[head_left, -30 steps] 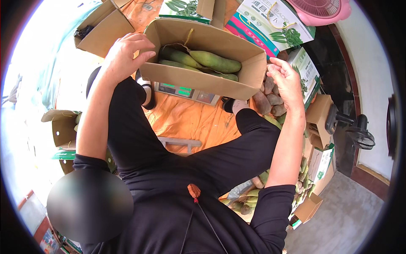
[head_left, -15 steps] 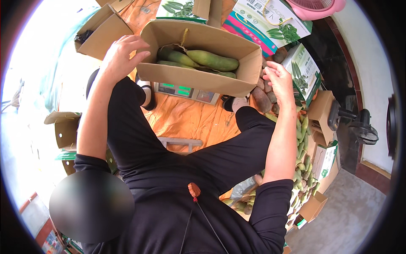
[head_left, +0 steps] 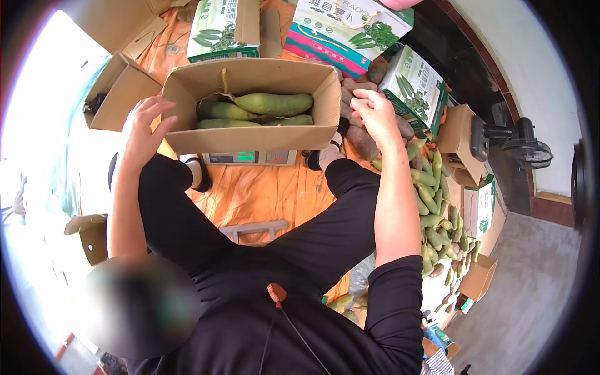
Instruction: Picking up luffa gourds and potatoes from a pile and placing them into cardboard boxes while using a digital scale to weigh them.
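Both hands flank an open brown corrugated cardboard box (head_left: 250, 134) that sits on a flat weighing scale with a green display (head_left: 250, 157). Left hand (head_left: 142, 128) is spread open with fingers loose, its fingertips close to the box's left front corner; whether it touches the card I cannot tell. Right hand (head_left: 375, 112) is at the box's right end wall, fingers curled together as if pinching something small, though what it holds, if anything, is hidden.

Inside the box lie several long, smooth green radishes (head_left: 272, 104), packed lengthwise, with a dry tan stalk (head_left: 223, 84) sticking up at the back. The scale rests on a crinkled orange plastic sheet (head_left: 256, 194) spread on the floor. Beside the right hand is a heap of dull brown, rough-skinned tubers (head_left: 362, 142), and past it a long pile of more green radishes (head_left: 431, 206). Printed green and white cartons (head_left: 350, 28) stand behind the box, and another empty brown carton (head_left: 119, 90) sits at its left.
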A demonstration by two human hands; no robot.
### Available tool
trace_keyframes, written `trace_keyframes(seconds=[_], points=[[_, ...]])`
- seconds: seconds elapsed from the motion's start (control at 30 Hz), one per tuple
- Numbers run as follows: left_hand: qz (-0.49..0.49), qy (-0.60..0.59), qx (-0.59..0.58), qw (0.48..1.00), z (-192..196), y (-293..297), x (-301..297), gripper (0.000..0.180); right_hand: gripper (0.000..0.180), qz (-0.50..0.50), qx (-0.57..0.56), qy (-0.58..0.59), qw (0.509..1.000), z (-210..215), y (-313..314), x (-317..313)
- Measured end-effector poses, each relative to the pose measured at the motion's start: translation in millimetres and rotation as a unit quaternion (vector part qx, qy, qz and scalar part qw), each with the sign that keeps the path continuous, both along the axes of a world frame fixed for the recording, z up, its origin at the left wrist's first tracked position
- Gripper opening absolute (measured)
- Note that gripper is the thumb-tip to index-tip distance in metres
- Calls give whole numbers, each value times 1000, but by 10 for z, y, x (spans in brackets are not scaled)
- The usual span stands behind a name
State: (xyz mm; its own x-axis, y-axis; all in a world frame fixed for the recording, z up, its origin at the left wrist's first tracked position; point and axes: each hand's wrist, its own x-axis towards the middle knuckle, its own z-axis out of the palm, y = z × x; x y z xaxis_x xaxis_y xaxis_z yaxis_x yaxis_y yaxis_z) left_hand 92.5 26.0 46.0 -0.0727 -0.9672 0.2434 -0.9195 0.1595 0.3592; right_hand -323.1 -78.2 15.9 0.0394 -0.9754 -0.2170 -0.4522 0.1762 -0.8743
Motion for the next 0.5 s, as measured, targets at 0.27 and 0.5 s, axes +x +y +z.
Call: trace_keyframes(seconds=[0.27, 0.5], points=[[7, 14, 13, 1000, -2, 1, 12, 31, 33, 17, 1, 3, 1000, -153, -75, -46], [33, 35, 22, 999, 33, 9, -23, 41, 39, 73, -19, 79, 994, -313, -173, -49]])
